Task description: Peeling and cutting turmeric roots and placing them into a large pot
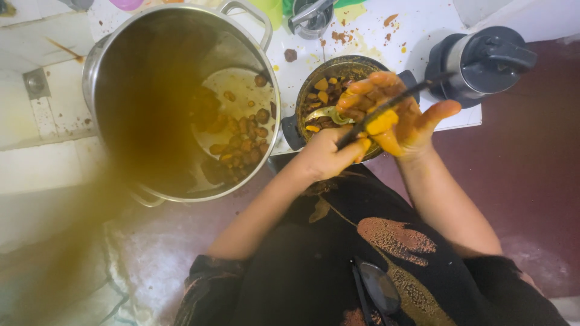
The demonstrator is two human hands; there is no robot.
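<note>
Yellow-stained right hand (399, 124), black knife (386, 108), silver pot (121, 66), white board (423, 30)

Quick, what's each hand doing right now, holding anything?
Left hand: closed around a thin dark knife.
Right hand: open, palm up, a yellow-orange piece resting on it over the small pan.

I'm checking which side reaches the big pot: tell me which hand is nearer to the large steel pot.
Left. The left hand, gripping a dark knife, sits just right of the large steel pot. The right hand, cupping a yellow piece, is farther right, over the small dark pan.
</note>
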